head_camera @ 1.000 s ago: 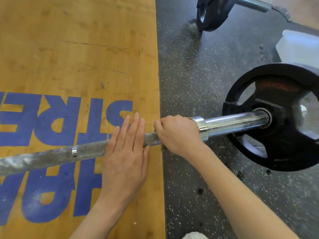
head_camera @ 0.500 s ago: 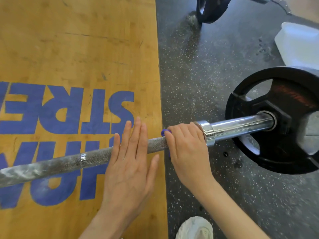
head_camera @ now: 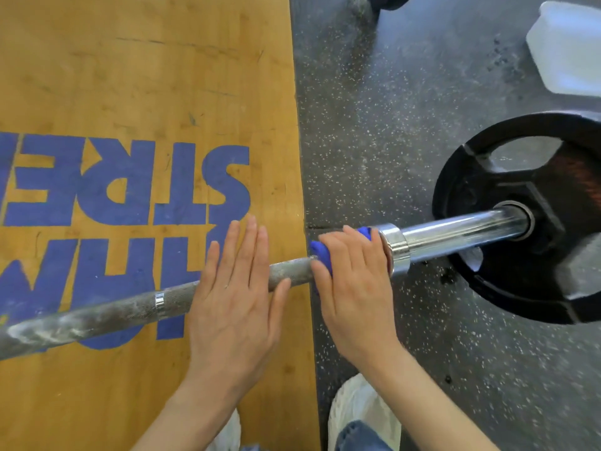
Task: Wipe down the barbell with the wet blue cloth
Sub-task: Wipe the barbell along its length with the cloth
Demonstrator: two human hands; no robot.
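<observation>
The right hand (head_camera: 353,284) gripped the blue cloth (head_camera: 320,255) around the barbell (head_camera: 130,309), just beside its chrome collar (head_camera: 395,249). The left hand (head_camera: 234,297) lay flat on the shaft, fingers straight and together.

Before you: barbell (head_camera: 130,307) shaft, dull grey metal, knurled and rough, smeared with chalky white patches toward your left, one narrow polished ring set in it. Collar and sleeve (head_camera: 455,234): bright chromed metal, smooth and mirror-glossy. Blue cloth (head_camera: 320,253): soft woven fabric, matt, bunched round the shaft under your right hand (head_camera: 354,288). Weight plate (head_camera: 507,288): black, matt, faintly textured coating, rubber or painted metal not clear. Platform (head_camera: 146,76): honey-coloured wood, satin finish, scuffed and scratched, with worn matt blue painted lettering. Floor (head_camera: 390,125): black rubber matting, grainy, white-flecked. Container (head_camera: 566,47): translucent whitish plastic, smooth.
</observation>
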